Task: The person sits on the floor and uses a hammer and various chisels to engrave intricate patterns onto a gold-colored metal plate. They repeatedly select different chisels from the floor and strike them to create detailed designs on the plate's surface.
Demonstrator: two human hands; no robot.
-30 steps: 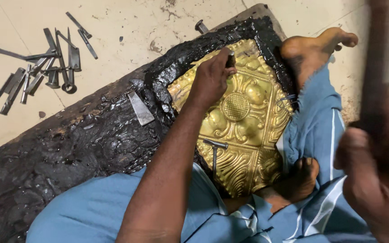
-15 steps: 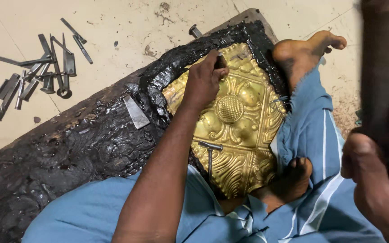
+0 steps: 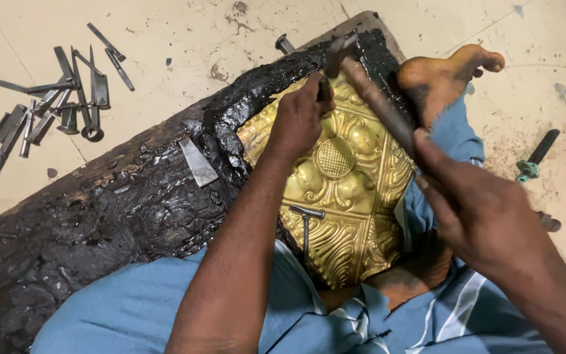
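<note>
— Where is the brass relief sheet?
— Bedded in black pitch on a board, between the person's feet.
— And the left hand?
— Its grip is closed around a punch set on the sheet's upper edge.
— The right hand?
— Grip shut on a hammer, its head at the punch.

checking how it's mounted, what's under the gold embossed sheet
The gold embossed sheet lies in black pitch, which shows round its edges. What is directly beneath the sheet is covered.
</note>
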